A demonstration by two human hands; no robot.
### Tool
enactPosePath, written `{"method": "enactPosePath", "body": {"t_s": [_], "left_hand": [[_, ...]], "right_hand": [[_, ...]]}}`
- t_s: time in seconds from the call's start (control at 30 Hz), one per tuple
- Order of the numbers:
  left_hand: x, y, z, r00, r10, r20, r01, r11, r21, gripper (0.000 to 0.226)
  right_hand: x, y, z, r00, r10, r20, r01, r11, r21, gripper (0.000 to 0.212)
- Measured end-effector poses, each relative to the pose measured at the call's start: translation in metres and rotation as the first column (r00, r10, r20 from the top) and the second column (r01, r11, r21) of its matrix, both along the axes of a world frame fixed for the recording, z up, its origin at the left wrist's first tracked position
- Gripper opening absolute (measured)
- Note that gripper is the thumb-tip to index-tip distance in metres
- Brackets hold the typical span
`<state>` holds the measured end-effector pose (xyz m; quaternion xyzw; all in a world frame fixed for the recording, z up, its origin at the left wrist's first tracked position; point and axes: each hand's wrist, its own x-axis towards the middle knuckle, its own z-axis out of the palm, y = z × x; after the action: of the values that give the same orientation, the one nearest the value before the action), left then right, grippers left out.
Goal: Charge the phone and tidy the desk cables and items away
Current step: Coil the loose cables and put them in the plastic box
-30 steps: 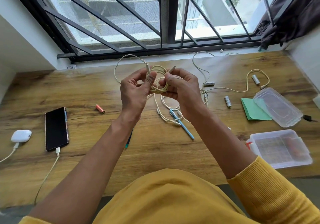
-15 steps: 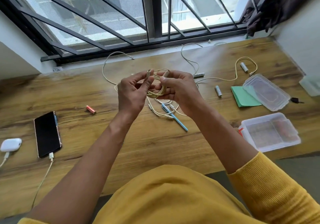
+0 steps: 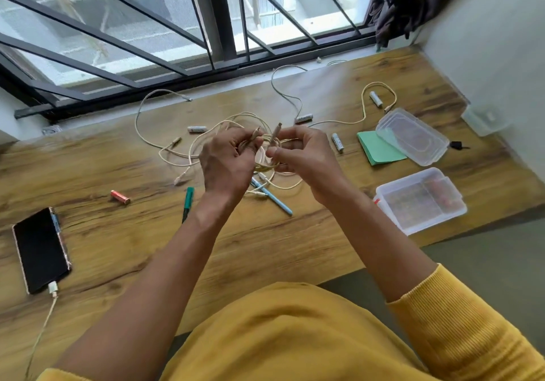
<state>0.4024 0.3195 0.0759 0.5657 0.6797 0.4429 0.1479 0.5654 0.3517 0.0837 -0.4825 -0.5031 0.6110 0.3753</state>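
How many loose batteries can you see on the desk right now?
5: red battery left of the pens, one behind the cables, one mid-desk, one beside the green notes, one far right. Hands may hide more.

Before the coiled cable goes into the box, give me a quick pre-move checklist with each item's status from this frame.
1. Phone plugged in: ok, a plug sits at its bottom edge.
2. Coil held by both hands, left hand and right hand: ok.
3. Cable ends gathered: ok, both plugs stick up between the fingers.
4. Coil secured: cannot tell.
5. Box open: ok, lid lies apart.
6. Desk tidy: not ok, loose batteries, pens, cables remain.
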Motion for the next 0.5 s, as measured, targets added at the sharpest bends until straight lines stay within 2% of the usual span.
{"method": "enactPosePath", "body": {"t_s": [0.2,0.3,0.5], "left_hand": [[0.036,0.006,-0.001,0.97,-0.024,0.244,0.053,0.992,-0.113,0.015],[0.054,0.014,-0.003,0.932,-0.087,0.353,0.167,0.965,-0.203,0.026],[0.105,0.027,-0.012,0.903,-0.231,0.363,0.35,0.885,-0.306,0.025]], "right_hand": [[0.041,0.0,-0.003,0.989,-0.126,0.078,0.12,0.99,0.074,0.023],[0.066,-0.001,-0.005,0.968,-0.189,0.167,0.169,0.977,0.127,0.025],[0.136,-0.003,-0.009,0.899,-0.283,0.334,0.229,0.954,0.193,0.021]]}}
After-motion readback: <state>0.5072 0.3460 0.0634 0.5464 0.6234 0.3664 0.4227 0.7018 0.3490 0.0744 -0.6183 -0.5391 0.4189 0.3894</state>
